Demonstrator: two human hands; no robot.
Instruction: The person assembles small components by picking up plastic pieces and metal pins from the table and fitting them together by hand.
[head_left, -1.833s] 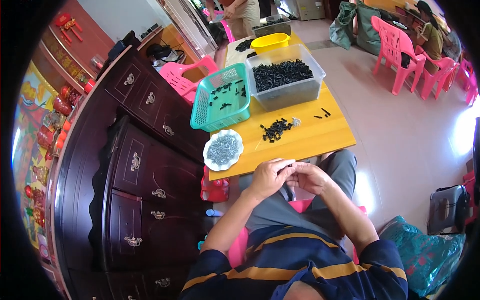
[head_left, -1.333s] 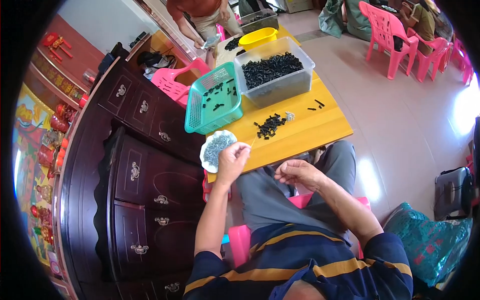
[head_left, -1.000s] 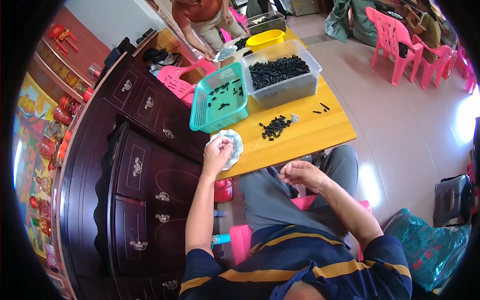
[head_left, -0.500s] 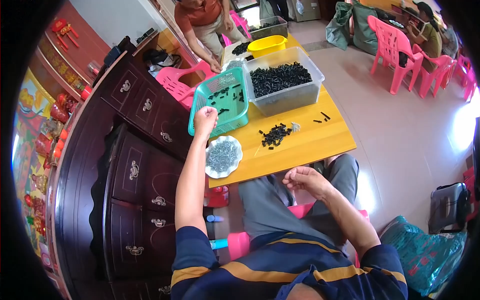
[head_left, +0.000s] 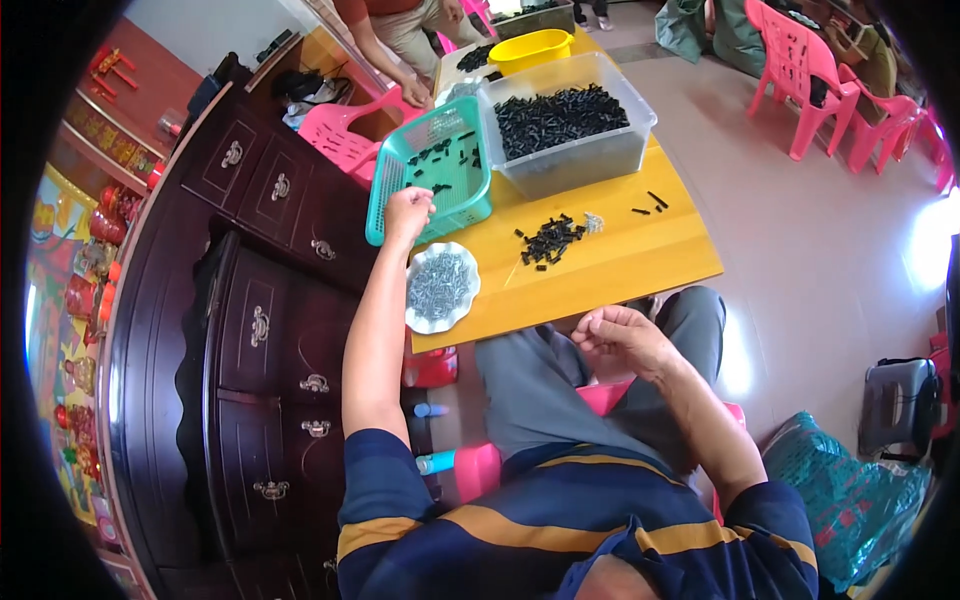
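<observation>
Evidently the work is at an early stage, judged by how the parts lie. Only a scatter of black pieces is seen in the green basket [head_left: 432, 170], while the clear bin [head_left: 566, 128] is heaped with black parts and a small pile [head_left: 547, 241] is left loose on the yellow table [head_left: 640, 262]. The white dish [head_left: 441, 286] of grey screws is well filled and sits near the table's front left corner, just in front of the basket.

The left hand [head_left: 408, 210] is stretched out to the basket's near rim, fingers curled downward over the edge; whether a piece is held or has been let go cannot be told, as the fingertips are turned away. The right hand [head_left: 622, 340] is kept low over the lap, below the table edge, loosely closed with thumb against fingers; anything pinched there is too small to be made out.

Compared with the frame from 1.8 s ago, the hands have been parted: then both were joined over the lap at the table's front edge. Since then the left arm has been carried past the dish and on to the basket, where it was already arriving half a second ago. The right hand has hardly been moved. Dish, pile and bin are unchanged in place. At the far end, another person's hand [head_left: 412, 94] is rested by the pink chair [head_left: 345, 140].
</observation>
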